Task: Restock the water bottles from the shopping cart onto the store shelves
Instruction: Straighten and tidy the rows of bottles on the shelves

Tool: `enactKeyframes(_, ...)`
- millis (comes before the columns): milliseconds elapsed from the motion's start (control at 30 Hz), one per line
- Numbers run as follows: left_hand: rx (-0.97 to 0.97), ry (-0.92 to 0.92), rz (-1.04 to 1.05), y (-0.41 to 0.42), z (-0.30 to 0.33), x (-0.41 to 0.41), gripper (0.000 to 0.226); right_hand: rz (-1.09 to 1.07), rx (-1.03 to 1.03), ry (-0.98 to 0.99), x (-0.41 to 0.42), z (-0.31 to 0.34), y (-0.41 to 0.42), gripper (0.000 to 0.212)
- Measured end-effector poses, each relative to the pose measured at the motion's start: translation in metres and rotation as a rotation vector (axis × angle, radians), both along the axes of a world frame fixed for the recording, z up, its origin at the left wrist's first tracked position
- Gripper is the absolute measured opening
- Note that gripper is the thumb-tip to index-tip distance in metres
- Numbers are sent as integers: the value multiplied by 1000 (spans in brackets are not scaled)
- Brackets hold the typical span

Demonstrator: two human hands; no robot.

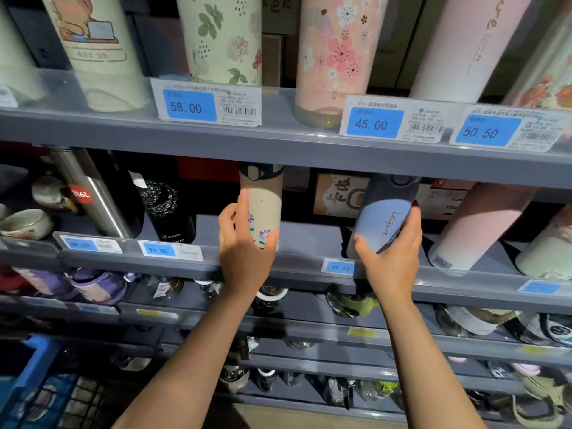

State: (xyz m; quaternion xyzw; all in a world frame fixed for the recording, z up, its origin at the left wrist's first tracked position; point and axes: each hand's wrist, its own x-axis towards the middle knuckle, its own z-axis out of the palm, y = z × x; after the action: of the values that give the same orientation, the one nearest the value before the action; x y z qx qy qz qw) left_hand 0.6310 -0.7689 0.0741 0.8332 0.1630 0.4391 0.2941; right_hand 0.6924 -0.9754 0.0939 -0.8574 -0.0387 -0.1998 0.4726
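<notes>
Two bottles stand gripped on the shelf

This is a shop, in the aisle for drinking bottles. Grey shelves stand in several tiers, full of insulated bottles in rows. On the shelf edges sit blue price labels with barcodes, showing 58.00, 45.00 and 50.50. A blue shopping cart is at lower left.
</notes>
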Motion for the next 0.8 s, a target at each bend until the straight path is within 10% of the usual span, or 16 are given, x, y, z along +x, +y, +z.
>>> enactKeyframes(800,64,12,82,-2,5,0,99,37,-24,15,2,1,-4,87)
